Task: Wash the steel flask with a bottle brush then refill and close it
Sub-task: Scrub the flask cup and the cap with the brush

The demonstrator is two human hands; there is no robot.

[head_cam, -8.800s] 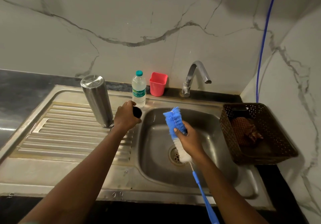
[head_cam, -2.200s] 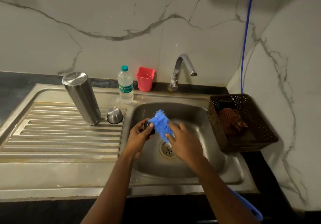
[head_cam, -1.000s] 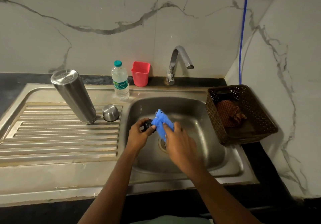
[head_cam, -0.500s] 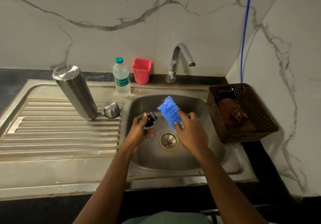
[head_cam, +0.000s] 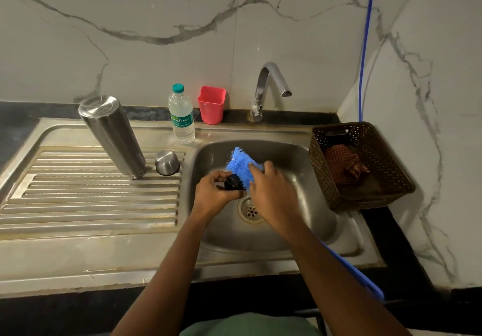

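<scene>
While leaning over one steel sink [head_cam: 300, 251], counting: one brown basket [head_cam: 323, 179] holding checked cloth [head_cam: 341, 166], one steel flask [head_cam: 113, 137] standing on drainboard [head_cam: 91, 200], one blue bottle brush [head_cam: 240, 165], one water bottle [head_cam: 181, 119] reading "nature", one red cup [head_cam: 211, 106], one steel cap [head_cam: 167, 162] beside flask. Gripping brush in curled right hand [head_cam: 271, 192], partly hiding bristles; pinching one black stopper [head_cam: 233, 182] in left hand [head_cam: 212, 195].

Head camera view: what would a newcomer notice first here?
The bright blue bristled bottle brush, gripped by the right hand, touches a small round black stopper held in the left hand over the steel sink basin. Left of the basin, a tall cylindrical steel flask stands on the ribbed draining board beside a small domed steel cap. A pink plastic cup sits at the back wall.
</scene>
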